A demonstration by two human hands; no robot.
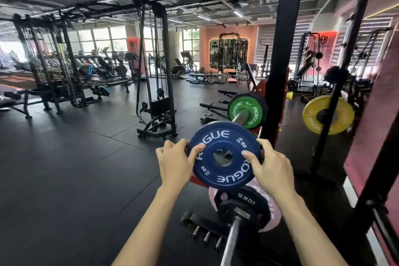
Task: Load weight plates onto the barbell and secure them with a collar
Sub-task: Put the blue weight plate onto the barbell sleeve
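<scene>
Blue 2 kg plate (224, 155): I hold it upright by its rim, left hand (174, 161) and right hand (269, 165) each curled round an edge, thumbs on the face. Barbell sleeve (241, 117): steel, runs directly away from me, its end just behind the plate's bore, equally near both hands. Green plate (246, 112) already seated further along. I judge bore-to-sleeve alignment governs the next push. Collar: I see none.

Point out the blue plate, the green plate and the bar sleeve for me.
blue plate (224, 176): head view, lower face near the lettering.
green plate (235, 108): head view, left face.
bar sleeve (241, 117): head view, bare steel before the green plate.
</scene>
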